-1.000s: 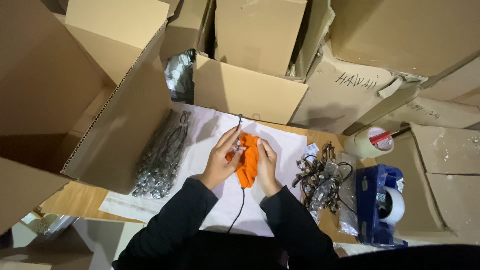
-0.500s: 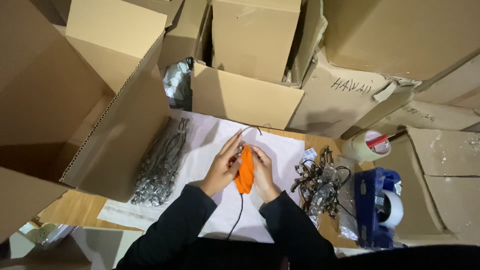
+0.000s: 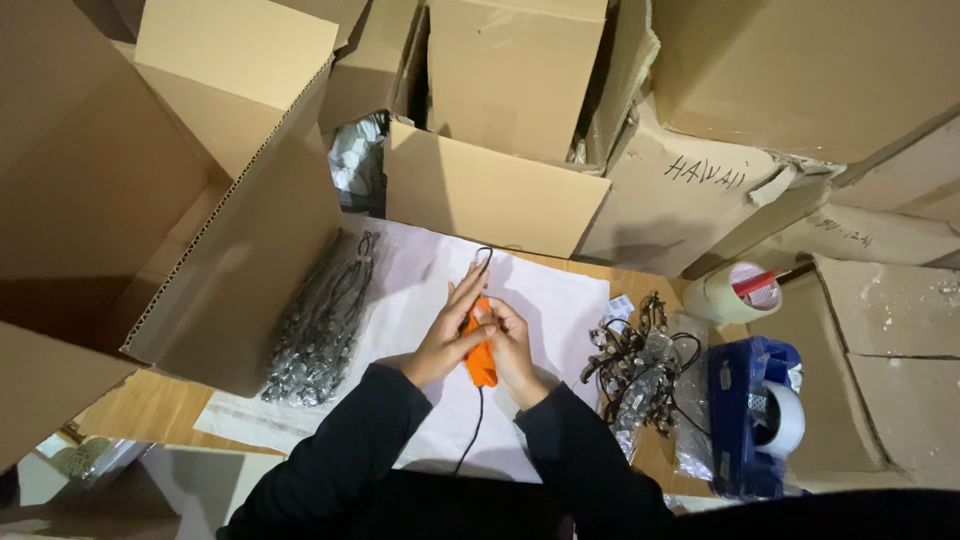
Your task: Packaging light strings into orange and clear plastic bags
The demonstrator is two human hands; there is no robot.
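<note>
Both our hands, left hand (image 3: 448, 335) and right hand (image 3: 512, 340), now clamp the orange pouch (image 3: 481, 355) between them, closer together than before; black cord (image 3: 470, 440) trails below, bagged cords (image 3: 322, 318) left of grip.

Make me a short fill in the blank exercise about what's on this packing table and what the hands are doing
1. Both hands, the left hand and the right hand, hold a small tool coloured ____.
2. The hands work over a sheet of ____ paper.
3. The blue tape dispenser sits to the person's ____.
4. The table is ringed by boxes made of ____.

Missing words: orange; white; right; cardboard
</note>
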